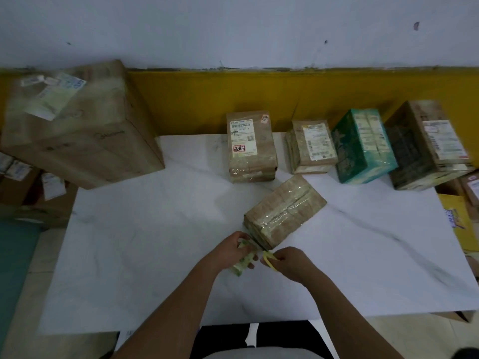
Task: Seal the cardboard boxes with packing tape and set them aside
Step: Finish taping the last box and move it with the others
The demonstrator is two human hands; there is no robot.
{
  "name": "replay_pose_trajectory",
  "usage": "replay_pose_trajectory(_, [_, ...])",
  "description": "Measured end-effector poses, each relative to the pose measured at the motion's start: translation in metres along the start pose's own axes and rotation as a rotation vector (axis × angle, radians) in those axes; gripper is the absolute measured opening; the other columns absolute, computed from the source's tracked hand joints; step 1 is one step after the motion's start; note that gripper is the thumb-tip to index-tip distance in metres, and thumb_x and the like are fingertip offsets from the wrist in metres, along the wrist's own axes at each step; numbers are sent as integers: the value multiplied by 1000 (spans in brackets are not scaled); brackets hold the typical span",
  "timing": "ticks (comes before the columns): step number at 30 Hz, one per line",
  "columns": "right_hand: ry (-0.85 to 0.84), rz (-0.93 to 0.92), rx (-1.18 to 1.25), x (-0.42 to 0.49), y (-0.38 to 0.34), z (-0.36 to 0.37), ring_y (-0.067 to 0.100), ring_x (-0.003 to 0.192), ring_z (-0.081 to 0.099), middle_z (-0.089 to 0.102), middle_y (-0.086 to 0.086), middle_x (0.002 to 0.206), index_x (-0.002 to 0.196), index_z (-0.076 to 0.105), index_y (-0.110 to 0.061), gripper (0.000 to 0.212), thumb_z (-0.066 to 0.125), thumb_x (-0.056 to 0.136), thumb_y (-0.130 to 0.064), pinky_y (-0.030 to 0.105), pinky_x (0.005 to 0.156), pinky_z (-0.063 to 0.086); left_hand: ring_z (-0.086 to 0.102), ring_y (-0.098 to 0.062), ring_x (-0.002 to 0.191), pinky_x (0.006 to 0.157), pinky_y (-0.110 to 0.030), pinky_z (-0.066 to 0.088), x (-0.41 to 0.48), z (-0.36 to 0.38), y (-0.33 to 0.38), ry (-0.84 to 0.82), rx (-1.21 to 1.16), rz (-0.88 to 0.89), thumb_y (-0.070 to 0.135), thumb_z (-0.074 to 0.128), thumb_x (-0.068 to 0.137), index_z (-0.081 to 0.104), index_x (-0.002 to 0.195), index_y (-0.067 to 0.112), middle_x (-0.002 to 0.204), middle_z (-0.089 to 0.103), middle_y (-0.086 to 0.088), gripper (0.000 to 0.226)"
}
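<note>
Two bare forearms reach over a white table [129,255]. The left hand [233,251] has its grip round a greenish tape roll [241,265]. The right hand [289,263] pinches a small yellow tool [269,259], probably scissors. Both meet at the near end of a tape-wrapped cardboard box [283,209] lying mid-table. The step appears to be cutting the strip; next, pressing the end down and moving the box aside. Blade and strip are too blurred to make out.
</note>
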State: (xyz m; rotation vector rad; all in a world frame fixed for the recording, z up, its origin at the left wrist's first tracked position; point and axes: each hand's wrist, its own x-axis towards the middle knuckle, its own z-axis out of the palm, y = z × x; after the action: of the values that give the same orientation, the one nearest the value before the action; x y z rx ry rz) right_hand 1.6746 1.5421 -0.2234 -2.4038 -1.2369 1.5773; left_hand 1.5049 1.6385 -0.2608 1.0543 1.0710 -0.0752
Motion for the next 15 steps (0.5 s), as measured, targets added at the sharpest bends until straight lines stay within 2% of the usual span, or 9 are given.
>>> replay_pose_trajectory(2, [76,-51,-35,-1,6,1,9,58,53,64,0,70,71,73,-22,41,60,88,-58,25,57,41,70,-33,65,58,-34,56,-2,0,7,-10,3,-62,17,61,95,49,116,5,90,71,-26,27])
replay_pose_trajectory(4, [126,-63,-10,-4,12,4,9,63,58,66,-3,74,73,74,-26,35,61,88,-55,26,58,43,67,-33,55,51,-36,56,-5,-1,9,-10,6,-112,8,58,96,49,110,0,84,66,-32,20])
replay_pose_trajectory(6, [116,-47,-42,-11,16,8,8,69,59,64,-6,77,77,71,-30,28,56,92,-50,24,60,42,65,-34,51,51,-42,58,-9,-5,7,16,-27,-134,2,56,95,49,104,-1,78,62,-32,11])
replay_pose_trajectory(7, [85,-37,-104,-12,20,12,10,76,60,64,-6,83,86,70,-29,25,53,96,-43,25,63,43,65,-34,51,54,-47,58,-11,-9,5,43,-53,-135,1,56,95,50,100,-1,76,62,-31,9])
replay_pose_trajectory(9, [8,-34,-247,-9,24,24,20,100,62,63,4,102,108,66,-14,23,46,100,-24,25,70,40,66,-36,55,62,-50,57,-17,-16,1,99,-88,-128,3,58,94,51,98,-1,75,65,-30,8])
replay_pose_trajectory(10, [0,-46,-282,-6,26,31,23,109,60,62,7,108,113,63,-8,24,45,99,-16,22,71,34,68,-37,59,63,-47,57,-22,-19,0,118,-95,-116,6,58,95,52,99,0,79,68,-29,10])
replay_pose_trajectory(13, [110,-51,-338,2,24,46,21,106,60,63,8,113,106,65,-6,22,47,94,-11,18,70,30,70,-36,70,59,-35,57,-40,-23,-8,131,-206,-81,5,54,96,53,106,4,89,71,-25,10])
replay_pose_trajectory(15, [204,-9,-348,4,21,52,18,102,62,64,6,110,103,66,-11,23,45,94,-11,19,71,34,70,-35,73,61,-35,57,-50,-25,-17,155,-275,-82,-1,51,94,52,111,4,92,71,-25,17])
